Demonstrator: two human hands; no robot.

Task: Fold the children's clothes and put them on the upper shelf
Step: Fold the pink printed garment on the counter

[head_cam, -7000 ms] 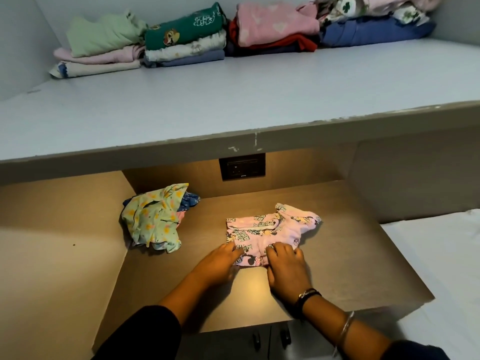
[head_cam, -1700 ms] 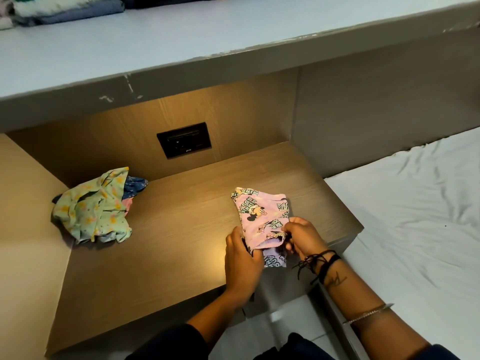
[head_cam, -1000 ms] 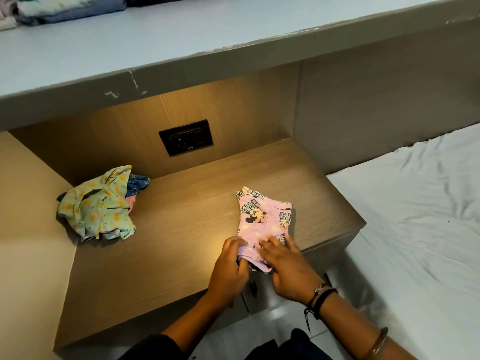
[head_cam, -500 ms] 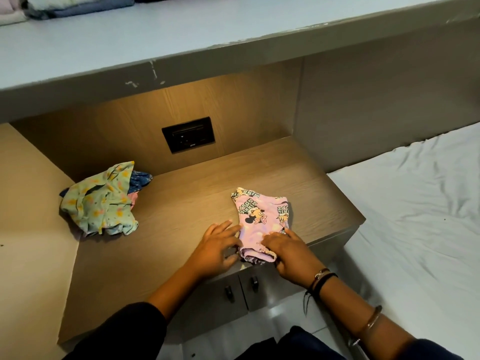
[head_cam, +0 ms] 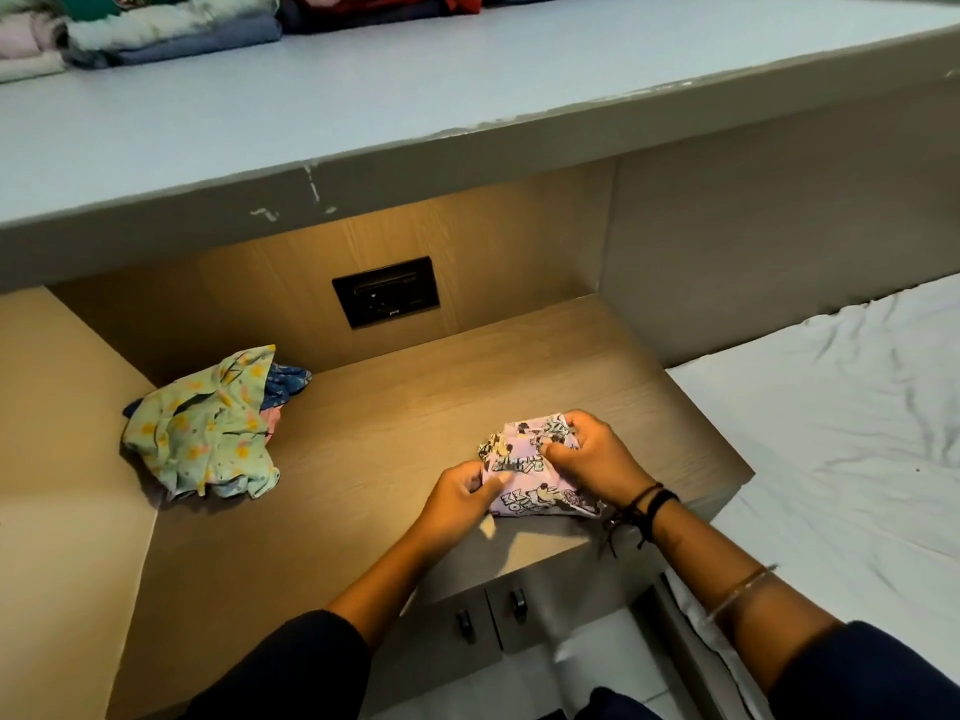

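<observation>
A small pink garment with cartoon prints (head_cam: 524, 472) is folded into a compact bundle just above the wooden lower shelf (head_cam: 395, 449), near its front right edge. My left hand (head_cam: 457, 498) pinches its left side. My right hand (head_cam: 592, 457) grips its top right part. A crumpled pile of green floral and blue clothes (head_cam: 208, 433) lies at the shelf's back left. The grey upper shelf (head_cam: 415, 85) runs across the top, with stacks of folded clothes (head_cam: 156, 28) along its back edge.
A black wall socket (head_cam: 387, 291) sits in the wooden back panel. Two cabinet doors with dark knobs (head_cam: 491, 613) are below the lower shelf. A bed with a white sheet (head_cam: 831, 433) is to the right.
Half a second ago the pink garment lay flat under my hands. Now both hands have gathered it into a smaller bundle, raised a little off the wood.
</observation>
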